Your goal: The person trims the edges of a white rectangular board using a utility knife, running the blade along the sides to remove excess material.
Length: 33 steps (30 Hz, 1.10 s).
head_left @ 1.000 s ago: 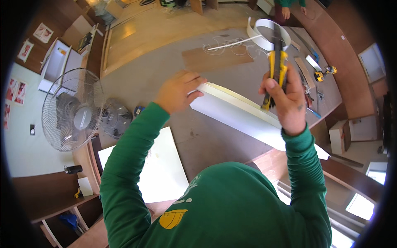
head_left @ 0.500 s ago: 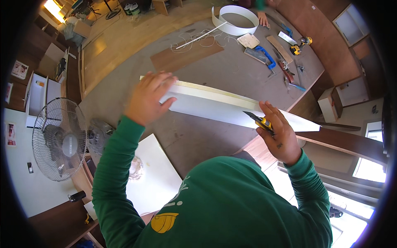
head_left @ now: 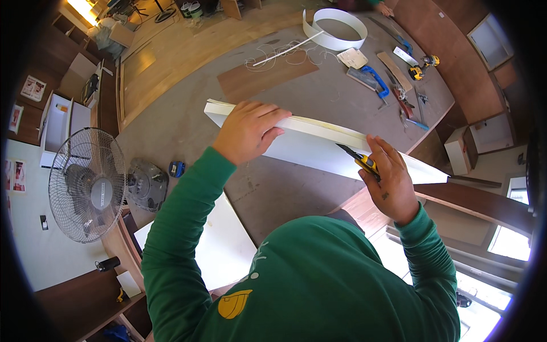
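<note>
A long white board (head_left: 310, 157) stands on its edge across the table, with a pale strip (head_left: 327, 130) along its top edge. My left hand (head_left: 246, 131) grips the left part of that top edge, fingers laid over the strip and thumb by the near face. In my right hand (head_left: 394, 192) is a yellow and black utility knife (head_left: 366, 164), its dark blade out and pointing left in front of the board's face. The fingertips of that hand rest at the top edge, further right. The board's underside is hidden.
Beyond the board lie a brown sheet (head_left: 239, 85), a white coiled band (head_left: 356, 44), a blue clamp (head_left: 377, 81) and a drill (head_left: 421, 69). Another person's hand (head_left: 386, 9) is at the far edge. To the left are a fan (head_left: 88, 185), a blue tape measure (head_left: 176, 169) and a white panel (head_left: 228, 251).
My left hand has slid right along the board's top edge, uncovering its left end. My right hand still holds the knife near the same spot. The tape measure has come into sight.
</note>
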Available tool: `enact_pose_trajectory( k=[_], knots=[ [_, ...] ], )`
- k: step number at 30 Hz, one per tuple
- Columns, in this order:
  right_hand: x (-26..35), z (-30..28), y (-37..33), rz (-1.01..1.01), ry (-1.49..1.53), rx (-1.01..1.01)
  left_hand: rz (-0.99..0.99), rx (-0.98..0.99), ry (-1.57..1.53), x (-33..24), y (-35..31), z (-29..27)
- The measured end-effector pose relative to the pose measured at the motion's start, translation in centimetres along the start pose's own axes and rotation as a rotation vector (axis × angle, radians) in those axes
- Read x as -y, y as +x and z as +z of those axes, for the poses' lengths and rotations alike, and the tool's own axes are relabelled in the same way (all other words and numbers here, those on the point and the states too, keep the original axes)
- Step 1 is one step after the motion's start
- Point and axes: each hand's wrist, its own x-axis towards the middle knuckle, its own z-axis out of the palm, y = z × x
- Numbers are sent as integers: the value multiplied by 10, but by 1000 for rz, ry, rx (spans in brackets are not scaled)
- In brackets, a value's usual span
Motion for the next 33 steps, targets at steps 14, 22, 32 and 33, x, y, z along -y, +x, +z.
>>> enact_pose_trajectory(
  k=[14, 22, 32, 33],
  knots=[
    [0, -4, 3, 28, 39, 20, -37, 6, -4, 41, -19, -51],
    [-6, -3, 3, 22, 80, 13, -419, 81, -168, 75, -42, -73],
    [41, -48, 61, 148, 260, 245, -730, 105, -683, 95, -53, -60],
    [46, -45, 69, 87, 291, 261, -733, 86, -722, 98, -56, -57]
  ],
)
